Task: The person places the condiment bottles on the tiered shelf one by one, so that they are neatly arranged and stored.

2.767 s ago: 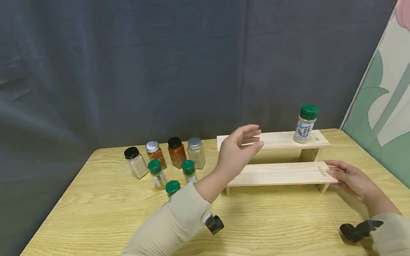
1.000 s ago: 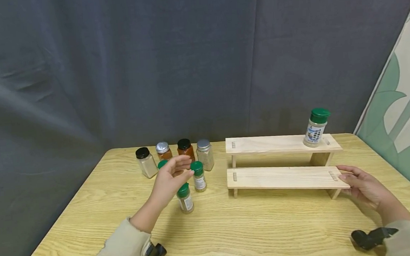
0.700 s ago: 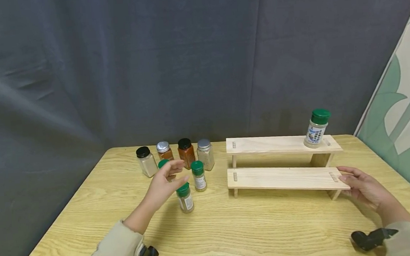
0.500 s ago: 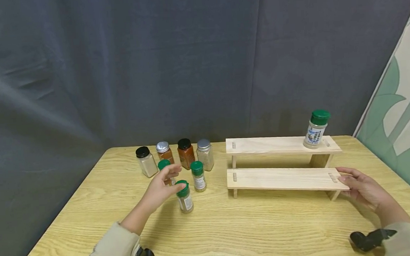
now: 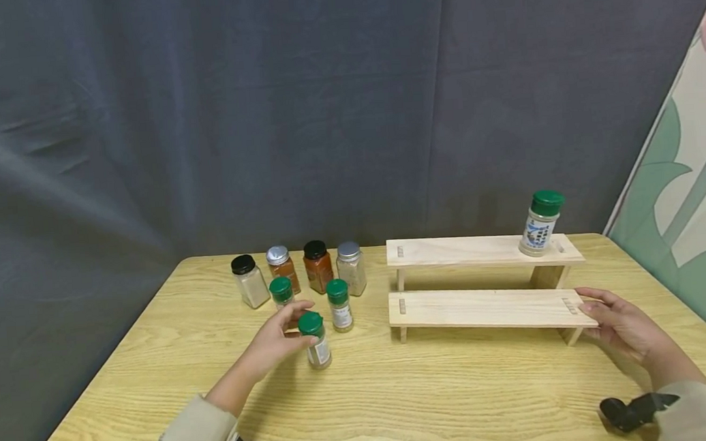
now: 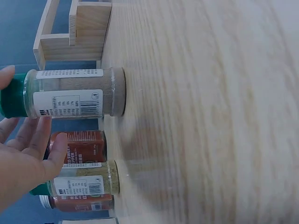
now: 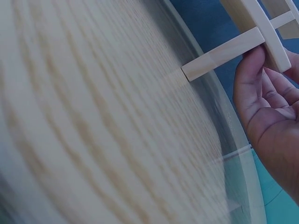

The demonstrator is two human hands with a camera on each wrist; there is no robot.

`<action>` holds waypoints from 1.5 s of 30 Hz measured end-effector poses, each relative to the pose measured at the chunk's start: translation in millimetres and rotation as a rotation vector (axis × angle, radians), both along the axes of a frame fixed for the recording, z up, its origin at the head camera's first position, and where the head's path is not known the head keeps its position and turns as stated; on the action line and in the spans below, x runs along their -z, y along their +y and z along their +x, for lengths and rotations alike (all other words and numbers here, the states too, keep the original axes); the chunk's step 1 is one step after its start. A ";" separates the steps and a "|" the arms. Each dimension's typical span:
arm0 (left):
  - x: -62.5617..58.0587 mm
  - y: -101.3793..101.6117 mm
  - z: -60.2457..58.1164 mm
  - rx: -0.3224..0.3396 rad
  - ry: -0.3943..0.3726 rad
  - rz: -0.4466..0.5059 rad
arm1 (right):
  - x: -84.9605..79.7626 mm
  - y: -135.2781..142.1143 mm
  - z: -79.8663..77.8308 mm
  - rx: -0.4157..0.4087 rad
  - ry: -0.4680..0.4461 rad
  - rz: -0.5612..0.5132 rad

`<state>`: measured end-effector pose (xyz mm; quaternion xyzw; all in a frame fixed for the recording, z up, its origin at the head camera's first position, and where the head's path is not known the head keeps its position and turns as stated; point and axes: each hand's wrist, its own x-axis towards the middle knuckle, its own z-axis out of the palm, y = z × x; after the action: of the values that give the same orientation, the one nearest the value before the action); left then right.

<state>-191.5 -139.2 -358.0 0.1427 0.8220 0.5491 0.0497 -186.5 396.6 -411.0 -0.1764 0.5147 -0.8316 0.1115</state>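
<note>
My left hand (image 5: 278, 338) is at the front spice jar (image 5: 319, 349), which has a green cap and stands upright on the table. Its thumb is near the cap and its other fingers are spread behind; in the left wrist view the fingertips come right at the jar's side (image 6: 70, 95), not curled round it. My right hand (image 5: 621, 325) grips the right end of the lower board of a two-tier wooden spice rack (image 5: 488, 307). In the right wrist view, fingers (image 7: 254, 70) curl at the board's end beside its leg. Another green-capped jar (image 5: 538, 228) stands on the upper tier's right end.
Left of the rack, two more green-capped jars (image 5: 341, 310) stand behind the front one. Behind them is a row of jars with black and silver lids (image 5: 318, 271). A dark curtain (image 5: 321, 113) hangs behind the wooden table (image 5: 433, 399).
My left hand has come from over the rack leftward and down to the front green-capped jar, which has stayed in place. My right hand keeps its grip on the rack.
</note>
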 end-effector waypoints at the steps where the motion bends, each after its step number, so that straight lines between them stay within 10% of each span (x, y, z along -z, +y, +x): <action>1: 0.8 0.2 0.1 -0.003 0.000 -0.003 | 0.2 0.1 0.3 -0.005 0.000 -0.006; 23: 9.0 -3.2 0.9 0.037 0.053 0.039 | -0.4 -3.2 2.0 0.013 -0.019 -0.007; 45: -7.5 13.7 1.8 0.064 0.049 0.146 | -2.6 -2.2 0.9 0.004 -0.010 -0.008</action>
<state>-189.7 -125.5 -350.5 0.1853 0.7756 0.6023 0.0366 -185.5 394.3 -408.4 -0.1715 0.5112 -0.8347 0.1117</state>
